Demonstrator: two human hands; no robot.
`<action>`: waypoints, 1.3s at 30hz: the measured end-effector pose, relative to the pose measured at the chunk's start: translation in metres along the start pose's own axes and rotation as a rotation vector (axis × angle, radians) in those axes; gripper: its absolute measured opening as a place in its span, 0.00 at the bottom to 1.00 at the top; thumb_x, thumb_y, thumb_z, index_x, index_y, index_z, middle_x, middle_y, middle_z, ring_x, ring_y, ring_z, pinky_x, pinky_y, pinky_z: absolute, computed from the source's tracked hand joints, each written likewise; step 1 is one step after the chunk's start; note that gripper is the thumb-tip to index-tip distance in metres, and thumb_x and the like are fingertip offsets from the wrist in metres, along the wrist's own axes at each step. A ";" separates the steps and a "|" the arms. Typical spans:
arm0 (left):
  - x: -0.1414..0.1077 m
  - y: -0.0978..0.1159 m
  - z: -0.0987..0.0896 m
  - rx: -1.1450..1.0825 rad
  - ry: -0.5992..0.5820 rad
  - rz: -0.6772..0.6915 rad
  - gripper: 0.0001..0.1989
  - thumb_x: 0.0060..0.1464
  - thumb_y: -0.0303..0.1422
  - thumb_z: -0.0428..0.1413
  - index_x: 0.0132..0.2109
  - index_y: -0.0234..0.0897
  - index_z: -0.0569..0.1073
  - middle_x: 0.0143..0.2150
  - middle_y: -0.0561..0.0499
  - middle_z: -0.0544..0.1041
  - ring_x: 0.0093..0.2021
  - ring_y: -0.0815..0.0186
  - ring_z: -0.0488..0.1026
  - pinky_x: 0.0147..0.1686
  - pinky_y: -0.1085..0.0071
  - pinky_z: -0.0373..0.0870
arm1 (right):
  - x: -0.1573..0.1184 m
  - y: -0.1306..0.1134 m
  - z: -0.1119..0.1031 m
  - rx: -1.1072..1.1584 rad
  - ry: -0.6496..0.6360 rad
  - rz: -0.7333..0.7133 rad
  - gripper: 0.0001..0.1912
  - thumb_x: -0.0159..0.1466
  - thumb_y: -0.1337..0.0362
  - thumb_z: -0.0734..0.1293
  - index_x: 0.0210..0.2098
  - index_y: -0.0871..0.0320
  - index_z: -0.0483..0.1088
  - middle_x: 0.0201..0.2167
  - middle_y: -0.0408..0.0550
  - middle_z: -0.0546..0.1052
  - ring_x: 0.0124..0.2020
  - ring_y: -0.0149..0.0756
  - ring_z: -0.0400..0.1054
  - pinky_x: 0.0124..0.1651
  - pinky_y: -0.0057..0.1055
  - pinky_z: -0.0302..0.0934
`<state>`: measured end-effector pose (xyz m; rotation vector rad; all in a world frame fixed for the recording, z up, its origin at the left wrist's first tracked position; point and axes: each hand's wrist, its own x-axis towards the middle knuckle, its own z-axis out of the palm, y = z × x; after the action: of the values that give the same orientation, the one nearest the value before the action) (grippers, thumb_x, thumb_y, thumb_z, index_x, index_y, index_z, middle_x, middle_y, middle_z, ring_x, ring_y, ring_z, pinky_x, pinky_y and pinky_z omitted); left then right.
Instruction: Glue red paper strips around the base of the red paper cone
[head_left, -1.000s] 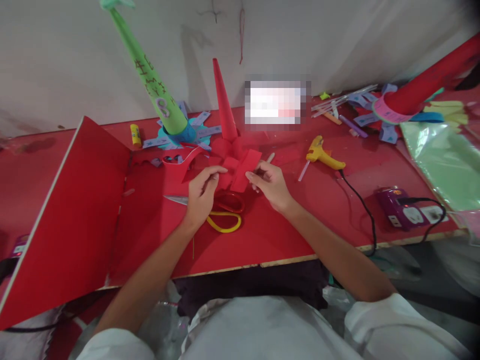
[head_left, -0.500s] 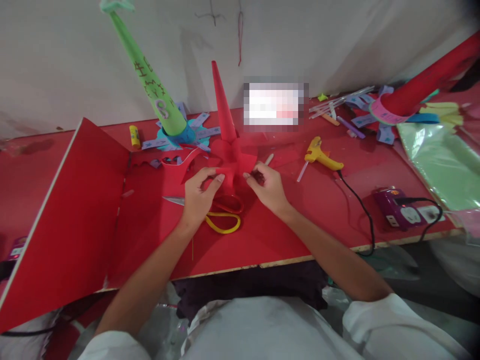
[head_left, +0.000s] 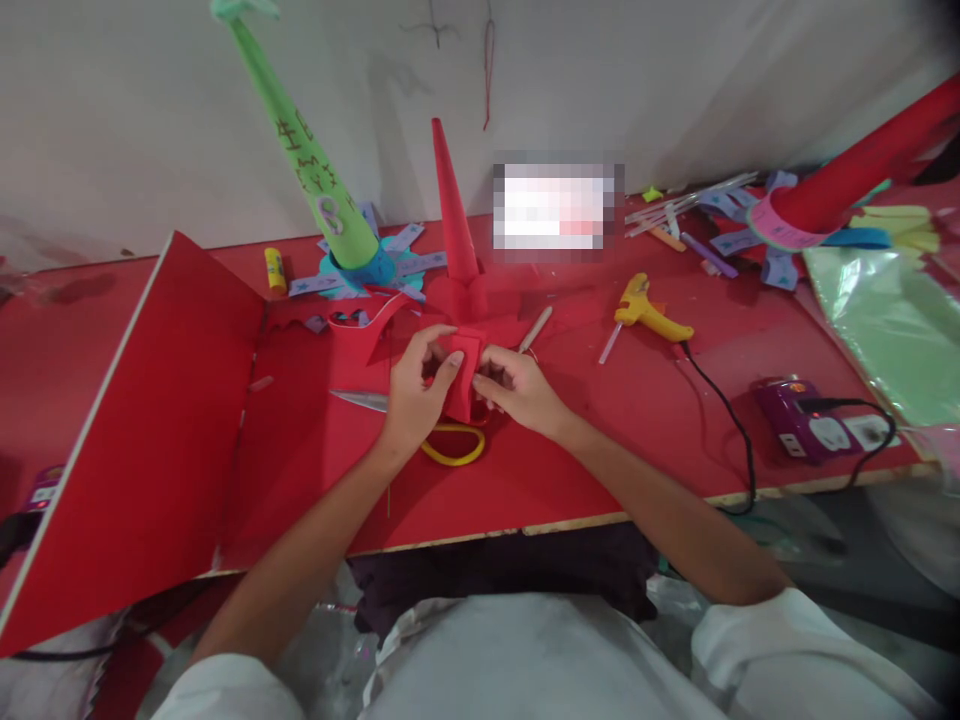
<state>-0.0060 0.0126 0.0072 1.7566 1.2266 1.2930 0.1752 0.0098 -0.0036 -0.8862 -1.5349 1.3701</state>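
A folded piece of red paper [head_left: 466,365] is between my two hands over the red table. My left hand [head_left: 424,385] grips its left side, thumb on the front face. Fingers of my right hand [head_left: 521,390] are closed at its right edge. Below and partly behind my hands lie scissors with a yellow handle loop [head_left: 454,446]; their blade [head_left: 360,400] sticks out to the left. Just behind stands a narrow red cone [head_left: 456,225] with red paper around its base. A pale stick [head_left: 535,329] rests right of the cone.
A yellow glue gun [head_left: 652,312] with a black cord lies to the right, near a purple socket box [head_left: 799,415]. A decorated green cone [head_left: 322,175] stands at the back left. An upright red board [head_left: 142,430] bounds the left side. Another red cone [head_left: 847,175] leans in at right.
Both hands have come closer together, and the red paper is now raised and folded between them. My left hand has shifted slightly right. The view has moved a little.
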 end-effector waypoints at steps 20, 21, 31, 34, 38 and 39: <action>-0.002 -0.001 -0.002 0.293 -0.137 0.174 0.11 0.66 0.32 0.57 0.53 0.39 0.79 0.50 0.46 0.84 0.50 0.60 0.81 0.51 0.65 0.77 | 0.002 -0.012 -0.016 -0.240 0.406 -0.138 0.20 0.66 0.42 0.70 0.39 0.52 0.73 0.34 0.46 0.76 0.34 0.37 0.68 0.38 0.35 0.64; -0.002 -0.001 -0.002 0.287 -0.118 0.156 0.12 0.66 0.34 0.58 0.54 0.39 0.78 0.51 0.46 0.84 0.51 0.59 0.81 0.51 0.65 0.76 | 0.002 -0.012 -0.016 -0.245 0.418 -0.139 0.21 0.67 0.41 0.70 0.37 0.53 0.72 0.33 0.45 0.75 0.34 0.37 0.68 0.38 0.35 0.64; -0.005 -0.001 0.001 0.100 -0.019 -0.020 0.11 0.67 0.39 0.58 0.51 0.40 0.72 0.45 0.49 0.79 0.38 0.67 0.77 0.29 0.74 0.68 | 0.001 -0.005 -0.007 -0.040 0.300 -0.002 0.27 0.66 0.34 0.68 0.35 0.51 0.63 0.24 0.38 0.66 0.25 0.30 0.61 0.27 0.29 0.61; -0.005 0.002 0.002 0.113 -0.033 0.032 0.09 0.68 0.38 0.56 0.51 0.40 0.73 0.46 0.49 0.80 0.44 0.65 0.78 0.35 0.72 0.71 | -0.001 -0.006 -0.004 -0.043 0.264 0.012 0.27 0.66 0.33 0.66 0.36 0.51 0.63 0.25 0.39 0.69 0.25 0.31 0.64 0.27 0.29 0.61; -0.002 0.003 -0.001 0.145 -0.029 0.059 0.07 0.68 0.34 0.55 0.50 0.39 0.74 0.45 0.49 0.81 0.43 0.66 0.78 0.36 0.72 0.71 | -0.003 -0.007 -0.006 -0.153 0.292 -0.042 0.23 0.69 0.38 0.66 0.37 0.52 0.66 0.27 0.41 0.72 0.28 0.33 0.67 0.32 0.31 0.62; -0.002 0.004 -0.002 0.159 -0.027 0.062 0.07 0.67 0.33 0.56 0.49 0.39 0.75 0.44 0.49 0.82 0.42 0.66 0.79 0.35 0.73 0.70 | -0.003 -0.007 -0.007 -0.202 0.311 -0.059 0.22 0.69 0.40 0.67 0.36 0.52 0.68 0.27 0.41 0.72 0.29 0.33 0.67 0.32 0.31 0.61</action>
<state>-0.0068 0.0095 0.0105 1.9313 1.2997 1.2315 0.1828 0.0082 0.0026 -1.1125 -1.4593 0.9927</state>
